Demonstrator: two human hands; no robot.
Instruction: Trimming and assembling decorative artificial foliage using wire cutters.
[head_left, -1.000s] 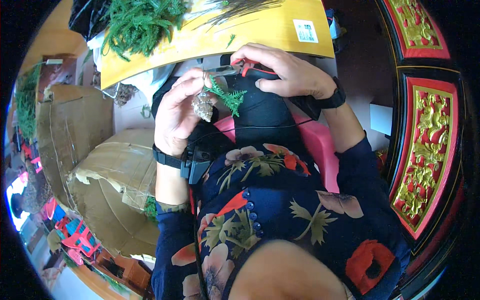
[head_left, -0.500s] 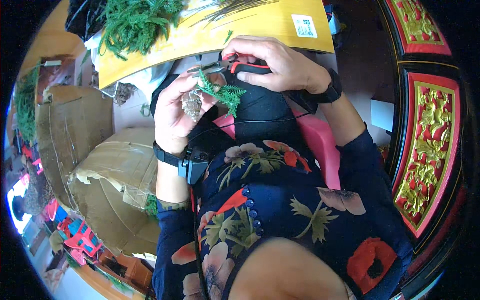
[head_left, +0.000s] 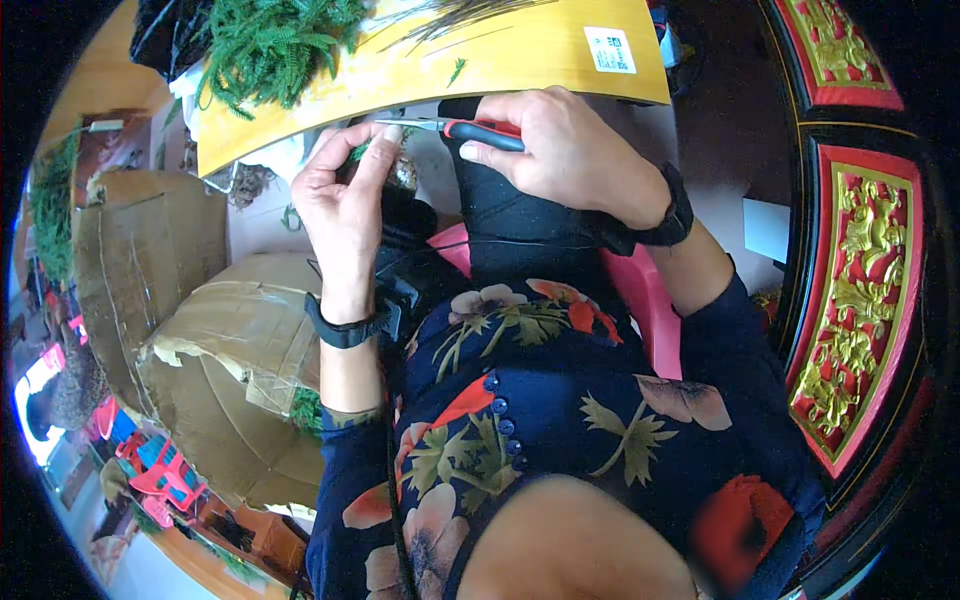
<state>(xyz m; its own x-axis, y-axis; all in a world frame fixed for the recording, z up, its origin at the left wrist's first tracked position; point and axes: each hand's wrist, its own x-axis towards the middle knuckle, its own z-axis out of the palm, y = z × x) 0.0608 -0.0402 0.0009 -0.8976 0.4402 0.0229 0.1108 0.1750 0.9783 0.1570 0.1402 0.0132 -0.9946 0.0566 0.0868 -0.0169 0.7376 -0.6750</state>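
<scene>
Right hand (head_left: 570, 150): closed around the red handles of a pair of scissors (head_left: 470, 128), thin blades pointing left, just below the near edge of the yellow board (head_left: 500, 55). Left hand (head_left: 345, 195): fingers pinched on a small green sprig (head_left: 385, 165), largely hidden behind them and possibly bundled with something brownish, also just under the board's edge, touching or nearly touching the blade tips. Loose green fern (head_left: 270, 40): heaped on the board's far left end.

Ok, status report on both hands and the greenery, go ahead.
Left hand pinching a small green sprig. Right hand gripping red-handled scissors, blades pointing at the sprig. Nothing between them; yellow board just beyond.
</scene>
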